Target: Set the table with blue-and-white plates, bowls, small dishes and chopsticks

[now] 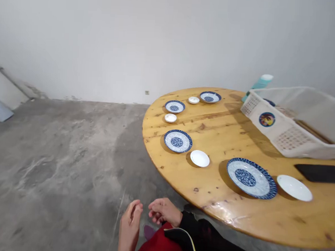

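My left hand (130, 225) is held low in front of my body, its fingers loosely bent, a gap beside the thumb and nothing in it. Facing it, my right hand (165, 210) has slightly curled, parted fingers and is likewise bare. The two hands are close together but apart, off the table's near left edge. Nearest to them on the wooden table (209, 135) are a blue-patterned plate (178, 141) and a small white bowl (200, 158). To the right lie a larger-looking blue-patterned plate (251, 178) and a white bowl (294, 187).
Farther back are blue-patterned plates (175, 106) (210, 97) and small white dishes (170, 118) (194, 100). A white plastic basket (290, 137) stands at the right, a teal container (258, 86) behind it. A black flat object (320, 173) lies before it. Concrete floor (70, 165) extends left.
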Demonstrator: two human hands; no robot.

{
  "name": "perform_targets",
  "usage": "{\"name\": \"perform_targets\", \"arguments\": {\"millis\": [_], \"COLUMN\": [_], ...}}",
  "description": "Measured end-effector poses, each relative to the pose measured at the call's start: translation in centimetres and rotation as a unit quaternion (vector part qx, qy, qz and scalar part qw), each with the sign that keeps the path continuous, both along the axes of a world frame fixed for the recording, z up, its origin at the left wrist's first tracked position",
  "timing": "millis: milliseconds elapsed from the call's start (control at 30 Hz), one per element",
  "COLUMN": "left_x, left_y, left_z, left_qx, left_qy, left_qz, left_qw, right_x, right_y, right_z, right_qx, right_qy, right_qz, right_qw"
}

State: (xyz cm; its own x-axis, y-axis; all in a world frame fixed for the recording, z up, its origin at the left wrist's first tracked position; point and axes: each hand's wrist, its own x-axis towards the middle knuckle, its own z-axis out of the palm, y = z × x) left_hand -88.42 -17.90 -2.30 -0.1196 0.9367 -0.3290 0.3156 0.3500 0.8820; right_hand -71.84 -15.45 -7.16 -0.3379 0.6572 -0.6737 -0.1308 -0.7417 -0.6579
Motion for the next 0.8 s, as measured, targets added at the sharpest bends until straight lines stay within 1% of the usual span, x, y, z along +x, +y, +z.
{"name": "perform_targets", "arguments": {"millis": [100, 200, 267, 333, 400, 467, 567, 633, 733, 800], "left_x": [-0.4, -0.5, -1.1, -2.5, -4.5, -6.9, -10.5, -12.1, -12.8, -12.2], "left_y": [2.9, 5.7, 7.8, 10.1, 12.9, 16.0, 21.3, 24.8, 29.6, 32.3], "left_z": [0.0, 0.7, 1.1, 1.2, 0.8, 0.4, 0.0, 0.0, 0.2, 0.3], "left_qx": [0.004, -0.002, -0.007, -0.008, -0.006, -0.008, -0.020, -0.029, -0.034, -0.035], "left_qy": [-0.016, -0.019, -0.020, -0.022, -0.021, -0.011, 0.018, 0.032, 0.034, 0.022], "left_qz": [-0.056, -0.124, -0.156, -0.163, -0.143, -0.100, -0.026, 0.007, 0.024, 0.008], "left_qw": [0.998, 0.992, 0.988, 0.986, 0.989, 0.995, 0.999, 0.999, 0.999, 0.999], "right_x": [-1.0, -2.2, -3.5, -5.3, -7.5, -9.7, -12.3, -13.3, -13.8, -13.5], "right_y": [1.8, 4.1, 6.5, 9.5, 13.2, 17.2, 23.5, 27.3, 32.1, 34.5], "right_z": [0.1, -0.3, -0.8, -1.3, -1.6, -1.5, -0.8, -0.3, 0.2, 0.2], "right_qx": [0.017, 0.033, 0.034, 0.026, 0.014, 0.002, 0.001, 0.005, 0.003, 0.006], "right_qy": [-0.013, -0.023, -0.022, -0.018, -0.006, 0.005, 0.024, 0.037, 0.040, 0.040], "right_qz": [-0.047, -0.071, -0.078, -0.077, -0.066, -0.047, -0.023, -0.020, -0.040, -0.063], "right_qw": [0.999, 0.997, 0.996, 0.997, 0.998, 0.999, 0.999, 0.999, 0.998, 0.997]}}
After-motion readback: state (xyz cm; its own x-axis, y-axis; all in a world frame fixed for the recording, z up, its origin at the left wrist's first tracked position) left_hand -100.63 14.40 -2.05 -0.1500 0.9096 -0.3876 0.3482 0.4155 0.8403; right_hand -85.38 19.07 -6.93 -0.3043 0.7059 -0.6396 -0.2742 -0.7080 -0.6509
